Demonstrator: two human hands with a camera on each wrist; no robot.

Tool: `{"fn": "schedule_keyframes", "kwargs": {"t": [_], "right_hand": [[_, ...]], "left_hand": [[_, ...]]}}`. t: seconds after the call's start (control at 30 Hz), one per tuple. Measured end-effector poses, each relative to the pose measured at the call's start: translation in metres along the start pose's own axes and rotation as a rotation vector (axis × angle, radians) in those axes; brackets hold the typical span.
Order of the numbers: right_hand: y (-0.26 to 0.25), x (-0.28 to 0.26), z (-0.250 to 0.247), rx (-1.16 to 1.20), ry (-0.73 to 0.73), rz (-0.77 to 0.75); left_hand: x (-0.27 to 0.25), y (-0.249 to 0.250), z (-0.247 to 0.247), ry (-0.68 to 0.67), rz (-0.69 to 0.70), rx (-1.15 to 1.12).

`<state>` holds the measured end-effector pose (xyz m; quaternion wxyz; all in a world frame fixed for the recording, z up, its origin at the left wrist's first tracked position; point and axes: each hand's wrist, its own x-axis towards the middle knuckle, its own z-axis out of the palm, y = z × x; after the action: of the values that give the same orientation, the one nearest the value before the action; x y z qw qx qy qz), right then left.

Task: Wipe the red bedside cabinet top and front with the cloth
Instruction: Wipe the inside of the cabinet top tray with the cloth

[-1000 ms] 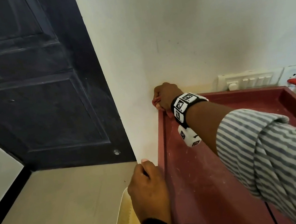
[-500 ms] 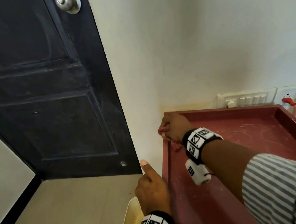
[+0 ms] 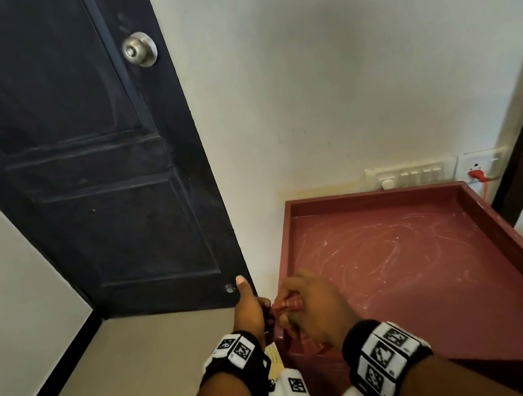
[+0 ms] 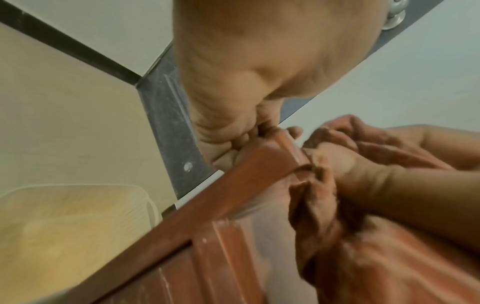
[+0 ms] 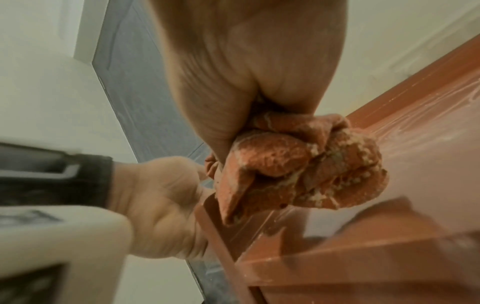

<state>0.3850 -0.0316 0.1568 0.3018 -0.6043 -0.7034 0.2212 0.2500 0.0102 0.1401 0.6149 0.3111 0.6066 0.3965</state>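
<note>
While bunched in right hand (image 3: pixel 314 312) fingers, cloth (image 5: pixel 298 168) at cabinet (image 3: pixel 398 262) corner; left hand (image 3: pixel 248 311) gripping rim.

Red cabinet (image 3: pixel 399 265) top, pale streaks, cloth (image 3: pixel 289 305) at left rim

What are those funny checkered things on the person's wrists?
Each wrist wears a black band covered with white squares printed with black blocky patterns. The band on the left hand and the band on the right hand look alike. A white box-shaped camera with the same patterns hangs under each wrist, with a thin black cable by the left one. The forearms are bare.
</note>
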Motion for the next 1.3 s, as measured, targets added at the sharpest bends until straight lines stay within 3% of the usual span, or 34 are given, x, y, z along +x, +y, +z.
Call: {"fn": "schedule_keyframes", "kwargs": {"t": [0.2,0.27,0.4,0.67,0.87,1.07,1.2,1.3], "right_hand": [[0.021,-0.045,-0.002,0.046,-0.086,0.081],[0.027,-0.056,0.003,0.168,-0.047,0.125],[0.019,-0.059,0.018,0.358,-0.009,0.223],[0.008,-0.033,0.015,0.323,-0.052,0.304],[0.012,0.006,0.005,0.159,-0.059,0.381],[0.010,0.020,0.001,-0.111,0.055,0.274],[0.010,-0.007,-0.001,-0.064,-0.027,0.154],[0.004,-0.029,0.004,-0.201,-0.088,0.036]], "left_hand": [[-0.003,0.008,0.020,0.105,0.241,0.386],[0.005,-0.001,0.023,0.162,0.228,0.439],[0.020,-0.015,0.021,0.237,0.157,0.326],[0.037,-0.021,0.019,0.256,0.102,0.371],[0.038,-0.020,0.018,0.267,0.106,0.367],[0.027,-0.013,0.022,0.282,0.102,0.462],[0.022,-0.012,0.024,0.300,0.108,0.505],[0.024,-0.014,0.023,0.295,0.104,0.518]]}}
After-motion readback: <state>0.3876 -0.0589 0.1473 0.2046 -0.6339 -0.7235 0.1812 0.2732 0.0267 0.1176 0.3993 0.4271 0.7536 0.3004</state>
